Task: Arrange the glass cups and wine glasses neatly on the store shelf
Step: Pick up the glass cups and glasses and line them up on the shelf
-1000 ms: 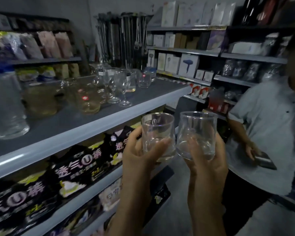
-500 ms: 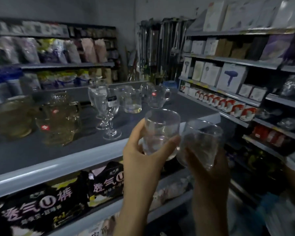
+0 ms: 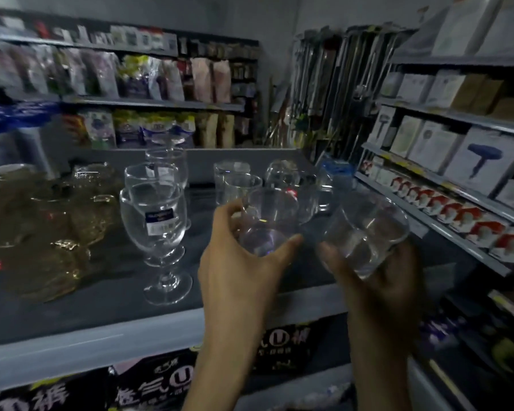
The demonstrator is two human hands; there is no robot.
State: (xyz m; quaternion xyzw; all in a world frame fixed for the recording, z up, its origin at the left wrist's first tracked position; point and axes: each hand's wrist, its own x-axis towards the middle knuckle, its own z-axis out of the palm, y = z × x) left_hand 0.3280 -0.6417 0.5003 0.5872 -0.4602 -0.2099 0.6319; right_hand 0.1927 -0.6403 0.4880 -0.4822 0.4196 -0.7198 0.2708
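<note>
Both hands are loaded. The left hand (image 3: pixel 241 271) curls its fingers and thumb round the lower half of the left cup (image 3: pixel 267 221), and the right hand (image 3: pixel 380 280) grips the right cup (image 3: pixel 365 232) from below, tilted a little to the right. Both cups hang over the front-right part of the grey shelf (image 3: pixel 101 336), and neither touches it.

This looks like the carry-in just before setting down. The next move calls for lowering them upright onto the bare patch right of the wine glasses (image 3: pixel 155 221) and in front of the clear mugs (image 3: pixel 235 179) — without clipping either group, or cup against cup.

The cups are short, stemless and transparent, with thicker bases — slippery-looking, their edges hard to read in the dim light.
</note>
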